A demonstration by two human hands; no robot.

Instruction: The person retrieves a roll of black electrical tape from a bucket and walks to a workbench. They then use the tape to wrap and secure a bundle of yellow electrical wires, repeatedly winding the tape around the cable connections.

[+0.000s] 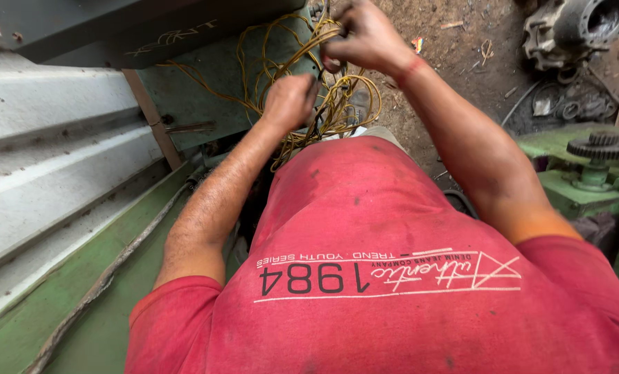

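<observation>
nearest the camera a red shirt (392, 277) with pale print across it is seen, filling the lower part of the view. to the left, a green metal edge (81, 305) and a grey ribbed panel (39, 159) are laid alongside. from the shirt two bare forearms are stretched away toward a tangle of yellow wire (337, 104), which is heaped in loops against a green metal surface (205, 90), just beyond the shirt and near the middle of the far part of the scene. the left hand (290, 100) is closed into a fist on strands of the yellow wire. farther off, the right hand (366, 36) is held above the tangle with its fingers pinched together on a loop of the same wire; a red thread (412, 69) is worn at its wrist. to the right, a green machine part with a dark gear (604, 147) is seen, and at the far right a grey metal casting (579, 28) is lying on the dirt ground (462, 41).
</observation>
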